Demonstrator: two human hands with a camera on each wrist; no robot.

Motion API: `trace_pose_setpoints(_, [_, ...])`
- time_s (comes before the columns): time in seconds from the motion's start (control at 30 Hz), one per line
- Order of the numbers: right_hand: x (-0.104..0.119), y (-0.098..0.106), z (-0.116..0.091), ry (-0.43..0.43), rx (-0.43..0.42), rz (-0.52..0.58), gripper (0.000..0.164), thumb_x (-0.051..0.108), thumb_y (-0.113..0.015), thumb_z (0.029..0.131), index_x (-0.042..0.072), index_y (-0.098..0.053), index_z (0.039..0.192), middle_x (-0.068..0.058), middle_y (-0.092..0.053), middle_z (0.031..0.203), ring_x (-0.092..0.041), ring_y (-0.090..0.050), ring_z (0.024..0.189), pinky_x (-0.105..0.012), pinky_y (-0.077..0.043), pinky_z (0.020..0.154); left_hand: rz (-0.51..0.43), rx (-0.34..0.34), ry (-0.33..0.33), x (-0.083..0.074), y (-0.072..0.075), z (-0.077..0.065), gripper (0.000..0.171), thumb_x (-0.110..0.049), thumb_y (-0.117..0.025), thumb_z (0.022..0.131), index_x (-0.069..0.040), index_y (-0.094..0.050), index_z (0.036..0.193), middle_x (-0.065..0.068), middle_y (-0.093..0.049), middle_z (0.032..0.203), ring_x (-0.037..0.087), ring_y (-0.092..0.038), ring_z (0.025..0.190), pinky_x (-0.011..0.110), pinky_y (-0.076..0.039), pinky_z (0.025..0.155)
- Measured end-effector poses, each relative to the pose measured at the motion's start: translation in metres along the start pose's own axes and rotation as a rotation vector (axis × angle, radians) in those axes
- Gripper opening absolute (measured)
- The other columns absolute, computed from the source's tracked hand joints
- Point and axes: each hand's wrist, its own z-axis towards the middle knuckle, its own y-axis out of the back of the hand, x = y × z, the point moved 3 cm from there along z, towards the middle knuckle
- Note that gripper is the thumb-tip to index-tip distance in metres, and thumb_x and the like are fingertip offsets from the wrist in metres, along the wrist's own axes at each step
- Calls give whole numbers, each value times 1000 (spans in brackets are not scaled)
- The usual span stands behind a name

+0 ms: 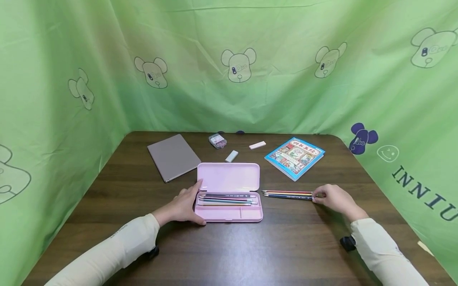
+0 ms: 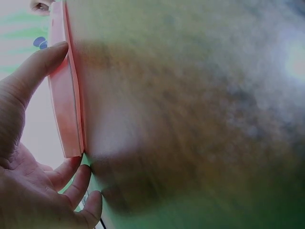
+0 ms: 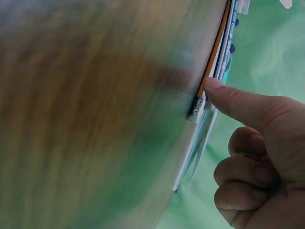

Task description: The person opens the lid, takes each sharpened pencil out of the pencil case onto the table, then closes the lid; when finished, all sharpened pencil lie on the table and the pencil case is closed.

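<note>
A pink pencil case (image 1: 218,215) lies with its lid (image 1: 228,176) raised and several pencils (image 1: 225,201) in its back compartment. My left hand (image 1: 185,203) holds the case by its left end, thumb at the front corner and fingers toward the hinge side. In the left wrist view, the thumb (image 2: 50,59) presses on the case's wall. Right of the case, a small bunch of pencils (image 1: 286,194), with red, yellow and dark blue among them, lies on the table. My right hand (image 1: 332,198) pinches their right ends; the fingers behind the thumb are curled.
Behind the case lie a grey notebook (image 1: 174,157), a small clear box (image 1: 217,140), a white eraser (image 1: 231,156), and a flat pale strip (image 1: 257,145). A blue-bordered picture book (image 1: 295,159) lies back right. Green cloth (image 1: 200,99) surrounds the brown table (image 1: 114,198).
</note>
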Motion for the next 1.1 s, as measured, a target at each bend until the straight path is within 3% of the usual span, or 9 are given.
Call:
trace_pose_setpoints(0.1, [2,2,4,-42,-13,4,13,19,-70,80,13,-72,91,1,-61,72,-12,-47,64,-30,-36,56,6,-1,0,0,0,0,129,-46,-86,54,-10,-7,149,14,-30,148,32,-38,117,54,-36,92])
trace_pose_setpoints(0.33, [11,14,7,-71,-92,53,20,23,-70,81,10,-71,96,-6,-65,84,-17,-49,71,-32,-38,60,3,2,-3,-1,1,1,129,-46,-86,54,-10,-7,149,14,-30,149,33,-38,118,55,-35,93])
trace_pose_setpoints(0.6, [36,5,20,3,-40,96,33,32,-72,79,8,-70,102,-3,-61,77,-14,-45,68,-30,-36,58,7,1,-3,-1,1,1,128,-47,-86,54,-10,-8,149,14,-32,148,33,-38,118,54,-35,92])
trace_pose_setpoints(0.8, [55,-6,33,93,-25,113,32,31,-73,78,9,-70,101,-7,-69,99,-15,-56,79,-34,-46,69,6,0,8,-1,1,-1,128,-46,-86,54,-10,-8,149,14,-31,148,33,-38,118,54,-35,93])
trace_pose_setpoints(1.1, [94,-20,49,253,-13,225,29,30,-74,77,10,-70,98,2,-67,84,-5,-38,59,-21,-35,56,9,-5,11,-1,-1,0,129,-45,-86,53,-11,-8,149,13,-31,148,33,-38,118,54,-35,93])
